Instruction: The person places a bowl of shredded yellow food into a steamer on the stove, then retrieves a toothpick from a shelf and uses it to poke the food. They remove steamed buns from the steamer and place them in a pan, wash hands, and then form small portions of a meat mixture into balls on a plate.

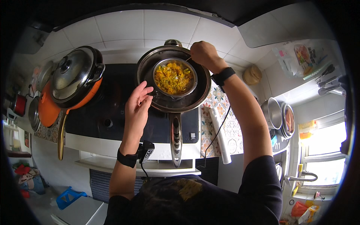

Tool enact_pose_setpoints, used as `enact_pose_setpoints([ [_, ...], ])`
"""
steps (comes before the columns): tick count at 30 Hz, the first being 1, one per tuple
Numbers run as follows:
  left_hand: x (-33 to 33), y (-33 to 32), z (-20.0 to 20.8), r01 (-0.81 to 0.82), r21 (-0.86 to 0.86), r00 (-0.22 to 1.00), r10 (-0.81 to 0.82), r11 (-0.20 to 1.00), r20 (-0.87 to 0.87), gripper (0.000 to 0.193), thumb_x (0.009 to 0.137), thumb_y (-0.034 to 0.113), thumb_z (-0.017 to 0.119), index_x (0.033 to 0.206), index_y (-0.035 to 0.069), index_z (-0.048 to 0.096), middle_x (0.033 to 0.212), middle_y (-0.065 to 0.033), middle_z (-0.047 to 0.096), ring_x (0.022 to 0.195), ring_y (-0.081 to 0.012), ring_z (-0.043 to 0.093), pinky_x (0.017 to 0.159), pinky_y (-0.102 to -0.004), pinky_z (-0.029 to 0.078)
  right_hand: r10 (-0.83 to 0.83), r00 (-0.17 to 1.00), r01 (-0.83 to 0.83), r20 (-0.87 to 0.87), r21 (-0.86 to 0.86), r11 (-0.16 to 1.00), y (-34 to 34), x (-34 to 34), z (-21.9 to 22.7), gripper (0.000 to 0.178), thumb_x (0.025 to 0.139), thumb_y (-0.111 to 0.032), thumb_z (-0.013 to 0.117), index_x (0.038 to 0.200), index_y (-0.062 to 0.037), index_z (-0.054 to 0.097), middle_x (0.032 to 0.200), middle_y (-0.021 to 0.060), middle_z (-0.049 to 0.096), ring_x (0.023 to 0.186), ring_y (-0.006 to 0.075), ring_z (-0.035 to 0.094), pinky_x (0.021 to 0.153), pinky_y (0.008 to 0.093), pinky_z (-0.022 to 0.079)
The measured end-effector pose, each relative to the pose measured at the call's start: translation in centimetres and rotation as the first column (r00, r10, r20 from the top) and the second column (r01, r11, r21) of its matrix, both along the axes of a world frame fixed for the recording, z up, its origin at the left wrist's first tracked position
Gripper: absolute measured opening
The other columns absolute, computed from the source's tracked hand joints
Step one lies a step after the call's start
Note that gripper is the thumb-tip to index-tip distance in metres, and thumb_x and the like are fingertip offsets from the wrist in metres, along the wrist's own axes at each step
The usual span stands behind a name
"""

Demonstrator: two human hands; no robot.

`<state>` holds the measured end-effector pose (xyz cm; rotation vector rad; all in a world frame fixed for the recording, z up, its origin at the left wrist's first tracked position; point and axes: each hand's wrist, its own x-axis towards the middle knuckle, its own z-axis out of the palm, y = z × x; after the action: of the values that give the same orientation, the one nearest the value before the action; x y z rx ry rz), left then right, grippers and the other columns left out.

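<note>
A round metal bowl [194, 87] of shredded yellow-green food [172, 78] sits inside a dark frying pan [144, 99] on the black stovetop. My left hand [139, 103] is at the pan's left side, close to the bowl, its fingers apart and nothing in them. Over the pan's far right rim, my right hand [204, 56] is closed around a thin utensil [188, 59] that points down toward the bowl. Its kind is mostly hidden by my fist. The pan's metal handle [175, 138] points toward me.
An orange pan [84, 96] with a steel-and-glass lid [71, 73] stands on the left. Beside the stove on the right lie a white roll [220, 137] and a black cable [218, 135]. Metal bowls [273, 114] stand farther right, near a faucet [305, 176].
</note>
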<state>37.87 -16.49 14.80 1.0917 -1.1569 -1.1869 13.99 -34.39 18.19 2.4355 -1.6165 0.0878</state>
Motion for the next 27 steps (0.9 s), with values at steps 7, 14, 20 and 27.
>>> enact_pose_setpoints([
  [7, 0.1, 0.1, -0.1, -0.006, -0.031, 1.0, 0.006, 1.0, 0.01, 0.04, 0.094, 0.016, 0.05, 0.133, 0.009, 0.048, 0.121, -0.0104, 0.06, 0.098, -0.0136, 0.057, 0.081, -0.0261, 0.044, 0.052, 0.998, -0.054, -0.031, -0.054, 0.997, 0.5, 2.1, -0.3, 0.016, 0.075, -0.009, 0.057, 0.085, -0.0045, 0.069, 0.087, 0.0164, 0.067, 0.083, 0.0305, 0.066, 0.069, 0.0377, 0.055],
  [14, 0.2, 0.4, 0.1, 0.002, -0.016, 1.0, -0.002, 1.0, 0.03, 0.04, 0.094, 0.017, 0.05, 0.133, 0.01, 0.048, 0.121, -0.0107, 0.06, 0.099, -0.0145, 0.057, 0.082, -0.0276, 0.045, 0.189, 0.971, -0.168, -0.144, 0.142, 0.975, 3.4, 5.3, 0.0, 0.009, 0.072, -0.01, 0.063, 0.076, -0.0033, 0.069, 0.078, 0.0146, 0.067, 0.074, 0.0279, 0.067, 0.063, 0.0351, 0.054],
  [20, 0.0, 0.6, 0.0, 0.0, -0.001, 1.0, 0.0, 1.0, 0.016, 0.04, 0.094, 0.017, 0.051, 0.133, 0.01, 0.048, 0.121, -0.0108, 0.06, 0.1, -0.015, 0.057, 0.082, -0.0285, 0.045, 0.216, 0.975, -0.214, -0.06, 0.028, 0.976, 4.5, 5.7, -0.2, 0.009, 0.073, -0.009, 0.061, 0.075, -0.0045, 0.069, 0.074, 0.0143, 0.067, 0.071, 0.0291, 0.067, 0.061, 0.0354, 0.054],
  [27, 0.0, 0.6, -0.1, 0.0, -0.013, 1.0, 0.001, 1.0, 0.018, 0.04, 0.094, 0.016, 0.05, 0.133, 0.01, 0.048, 0.121, -0.0116, 0.06, 0.099, -0.0149, 0.058, 0.081, -0.0283, 0.045, 0.253, 0.967, -0.252, 0.004, -0.103, 0.962, 4.5, 6.3, -0.5, 0.009, 0.074, -0.01, 0.06, 0.074, -0.0064, 0.068, 0.072, 0.0124, 0.066, 0.069, 0.0286, 0.066, 0.058, 0.0357, 0.053],
])
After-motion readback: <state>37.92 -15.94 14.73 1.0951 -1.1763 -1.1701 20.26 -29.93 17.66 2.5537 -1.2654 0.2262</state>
